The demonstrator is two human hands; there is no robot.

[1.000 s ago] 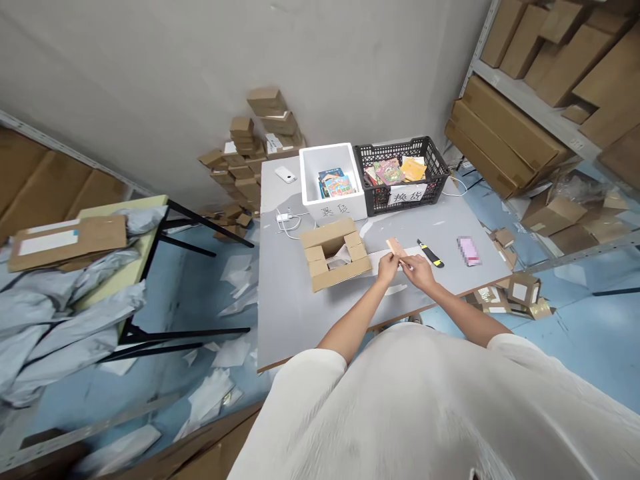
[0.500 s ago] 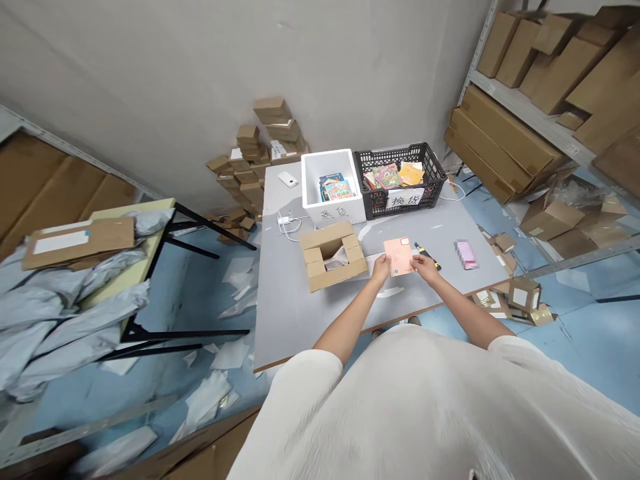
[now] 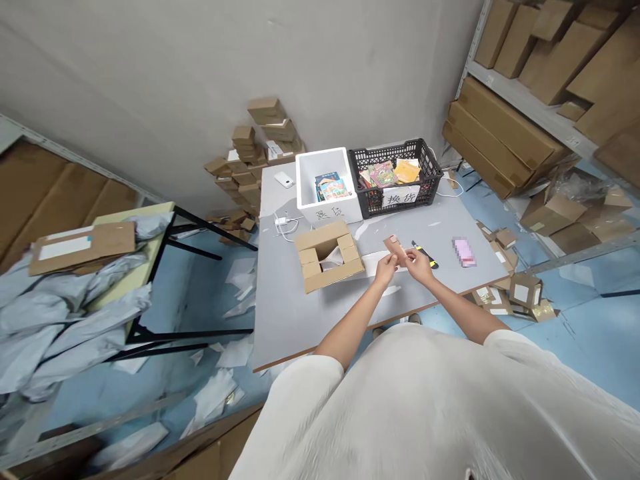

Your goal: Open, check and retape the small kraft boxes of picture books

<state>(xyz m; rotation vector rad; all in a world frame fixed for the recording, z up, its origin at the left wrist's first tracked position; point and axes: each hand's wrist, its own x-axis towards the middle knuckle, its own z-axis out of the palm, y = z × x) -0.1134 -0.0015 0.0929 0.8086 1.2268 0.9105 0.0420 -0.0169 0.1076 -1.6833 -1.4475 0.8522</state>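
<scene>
Above the table, my left hand [image 3: 387, 269] and my right hand [image 3: 419, 264] both grip a small pink book [image 3: 396, 249]. It is tilted so that only a narrow face shows, and my fingers hide its lower part. Just right of my right hand lies a black and yellow utility knife [image 3: 425, 255]. An open cardboard box [image 3: 330, 257] with its flaps spread and some light paper inside sits to the left of my left hand. Under my hands a white strip of paper [image 3: 370, 265] lies on the tabletop.
A white foam box [image 3: 331, 212] and a black plastic crate [image 3: 395, 207], both holding books, stand at the table's back. A white phone [image 3: 285, 179] and a cable lie left; a blurred pink item [image 3: 465, 252] lies right. Shelves of cartons [image 3: 515, 133] flank the right.
The pink book has turned from facing me flat, barcode showing, to a steep tilt. My hands have come closer together around it.
</scene>
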